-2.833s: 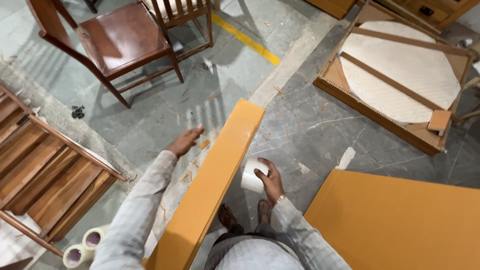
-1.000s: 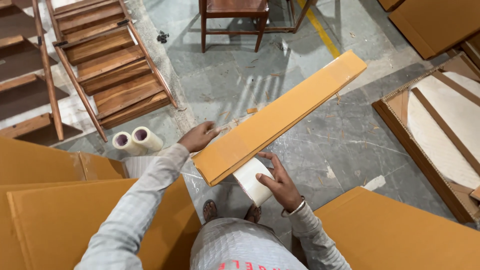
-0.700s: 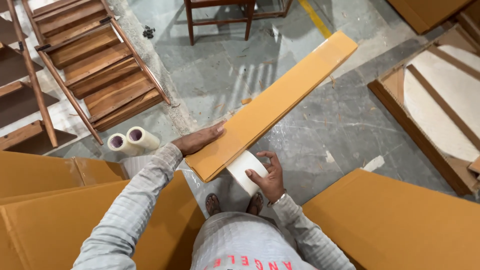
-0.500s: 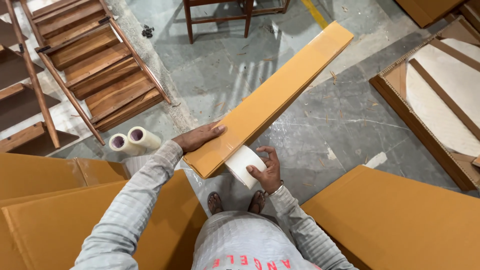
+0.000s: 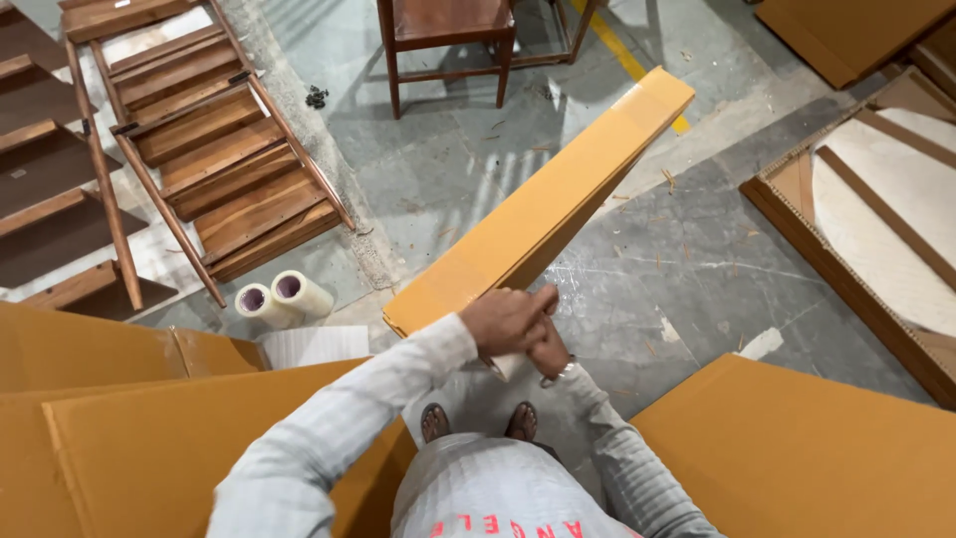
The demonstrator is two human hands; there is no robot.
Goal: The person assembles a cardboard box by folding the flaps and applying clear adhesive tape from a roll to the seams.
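Observation:
A long flat panel wrapped in orange-brown cardboard (image 5: 548, 204) slants from just in front of me up toward the far right, its near end raised at my hands. My right hand (image 5: 551, 351) is under that near end, closed on a white tape roll (image 5: 504, 368) that is mostly hidden. My left hand (image 5: 506, 317) lies over the right hand and the roll with its fingers curled against the panel's near edge. What those fingers pinch is hidden.
Two white tape rolls (image 5: 282, 297) lie on the stone floor beside a white sheet (image 5: 314, 345). Slatted wooden frames (image 5: 199, 149) are at left, a wooden chair (image 5: 448, 30) ahead. Cardboard sheets lie at lower left (image 5: 149, 438) and lower right (image 5: 827, 448). An open crate (image 5: 797, 199) sits at right.
My left hand has come off the panel's near corner and now covers the right hand and the tape roll. The roll has moved in under the panel's end. The view has shifted slightly.

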